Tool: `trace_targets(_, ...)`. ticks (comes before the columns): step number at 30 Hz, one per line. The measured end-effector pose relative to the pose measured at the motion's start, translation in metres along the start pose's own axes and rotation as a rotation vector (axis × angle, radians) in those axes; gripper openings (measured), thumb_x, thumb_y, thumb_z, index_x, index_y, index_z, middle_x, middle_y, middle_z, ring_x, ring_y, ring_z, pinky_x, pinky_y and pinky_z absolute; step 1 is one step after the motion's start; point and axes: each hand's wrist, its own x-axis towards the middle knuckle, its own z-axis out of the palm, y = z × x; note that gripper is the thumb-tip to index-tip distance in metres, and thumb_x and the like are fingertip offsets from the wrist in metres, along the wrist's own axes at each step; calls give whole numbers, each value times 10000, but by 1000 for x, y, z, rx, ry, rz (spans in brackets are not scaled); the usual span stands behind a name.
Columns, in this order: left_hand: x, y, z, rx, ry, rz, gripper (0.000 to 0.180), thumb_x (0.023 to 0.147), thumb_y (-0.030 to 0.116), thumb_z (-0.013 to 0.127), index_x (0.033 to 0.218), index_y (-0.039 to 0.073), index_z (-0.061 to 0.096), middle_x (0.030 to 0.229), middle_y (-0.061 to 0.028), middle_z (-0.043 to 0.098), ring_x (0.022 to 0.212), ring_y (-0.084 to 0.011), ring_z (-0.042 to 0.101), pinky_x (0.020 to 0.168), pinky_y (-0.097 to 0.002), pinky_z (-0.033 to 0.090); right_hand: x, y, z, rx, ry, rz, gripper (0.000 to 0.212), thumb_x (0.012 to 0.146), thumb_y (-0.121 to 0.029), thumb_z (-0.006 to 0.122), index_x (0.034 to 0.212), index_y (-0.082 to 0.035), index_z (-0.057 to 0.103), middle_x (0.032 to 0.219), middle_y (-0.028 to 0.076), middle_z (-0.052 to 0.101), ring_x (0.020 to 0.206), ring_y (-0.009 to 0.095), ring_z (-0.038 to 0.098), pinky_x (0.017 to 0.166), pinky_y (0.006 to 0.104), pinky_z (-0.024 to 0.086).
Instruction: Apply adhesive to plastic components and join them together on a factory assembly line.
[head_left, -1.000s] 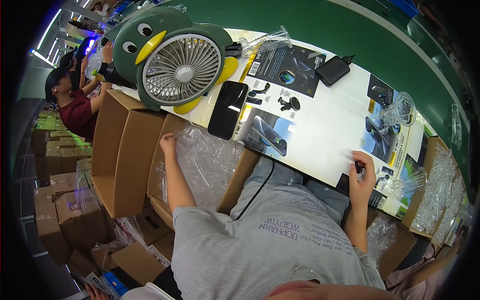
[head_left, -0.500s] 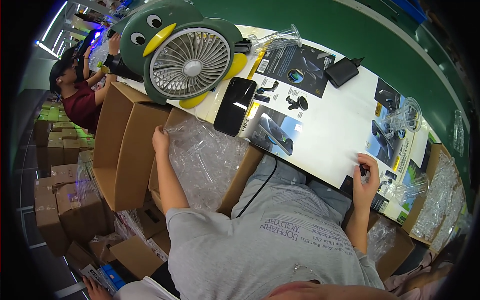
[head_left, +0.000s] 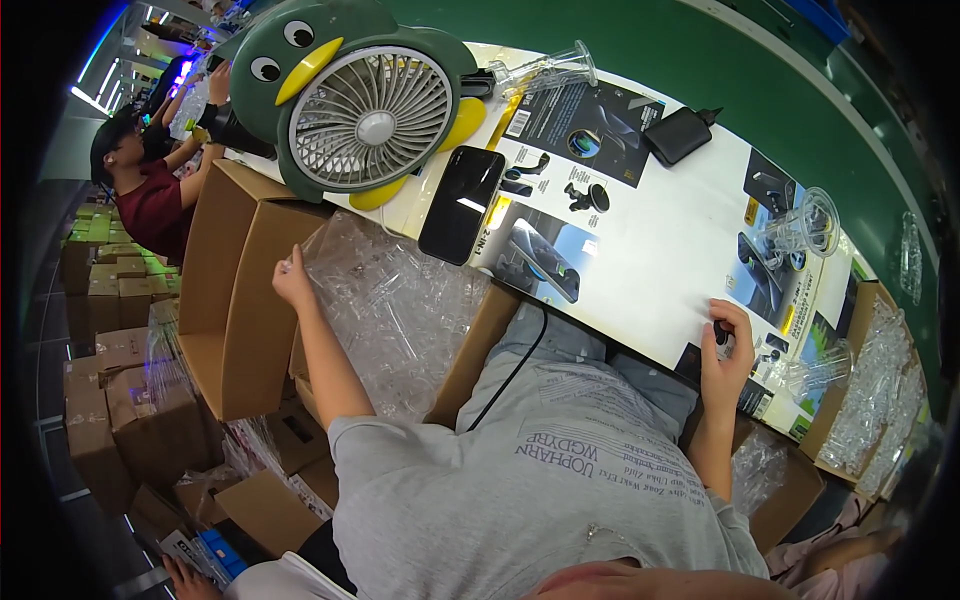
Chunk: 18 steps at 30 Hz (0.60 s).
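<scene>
My left hand [head_left: 293, 280] is closed, its fingertips pressed together at the left rim of an open cardboard box full of clear plastic pieces [head_left: 400, 310]. A tiny pale bit shows at those fingertips, too small to name. My right hand [head_left: 728, 352] rests at the near right edge of the worktop with curled fingers. A small dark spot shows between its thumb and fingers; I cannot tell whether it is held or printed on the sheet. Beyond this hand stands a clear plastic flared tube [head_left: 815, 225], and another clear tube [head_left: 550, 70] lies at the far edge.
A green penguin-shaped fan [head_left: 290, 130], a black phone [head_left: 462, 205] and a small black device [head_left: 680, 137] sit on the printed worktop [head_left: 650, 260]. An empty-looking cardboard box [head_left: 250, 300] stands at left. More clear pieces fill a box [head_left: 870, 390] at right. A co-worker [head_left: 150, 190] works far left.
My left hand has moved a little left and up from the plastic pieces, fingers still pinched. My right hand stays in nearly the same place. The whole view has shifted slightly.
</scene>
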Motion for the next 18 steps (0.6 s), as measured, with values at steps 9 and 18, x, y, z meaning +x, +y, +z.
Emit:
trace_targets(9, -24, 58, -11, 148, 132, 482, 83, 684, 38, 605, 695, 28, 524, 704, -120, 537, 672, -346, 549, 649, -410, 444, 0, 2, 1, 20, 4, 5, 177, 780, 7, 547, 956, -13, 560, 1034, 81, 593, 902, 143, 520, 792, 246, 381)
trace_targets(18, -75, 44, 91, 702, -932, 328, 268, 751, 254, 593, 961, 100, 655, 935, -190, 631, 897, -371, 595, 775, -415, 478, -1, 1, 2, -7, 11, -23, 170, 781, 7, 550, 949, -12, 565, 1025, 75, 594, 897, 144, 523, 792, 246, 388)
